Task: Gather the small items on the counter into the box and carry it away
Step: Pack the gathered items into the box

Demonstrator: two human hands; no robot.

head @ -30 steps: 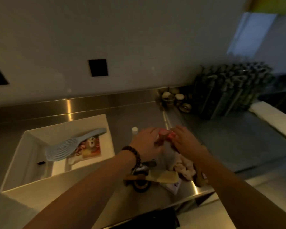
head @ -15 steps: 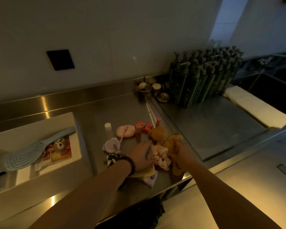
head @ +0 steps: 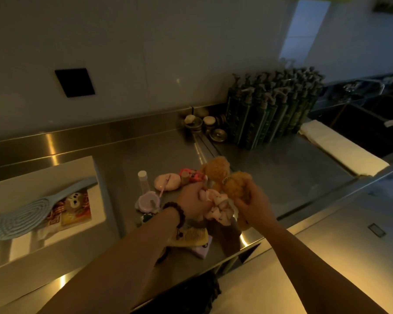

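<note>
Box (head: 95, 177) holds only brush (head: 30, 211) and packet; right hand (head: 251, 200) grips brown plush (head: 235, 186), left hand (head: 191, 200) clutches pink plush (head: 218, 206) (most trinkets beyond fingertips remain).

1. The white box (head: 95, 177) runs off the left edge, so its full outline is out of view
2. The pale blue hairbrush (head: 30, 211) lying in it covers part of a printed packet (head: 74, 209), whose print is too blurred to read
3. The left hand (head: 191, 200) hides its own fingertips behind a pinkish plush bundle (head: 218, 207), perhaps a soft toy
4. The yellow comb (head: 193, 236) lies partly under the left wrist
5. Labels on the dark pump bottles (head: 272, 109) are illegible
</note>
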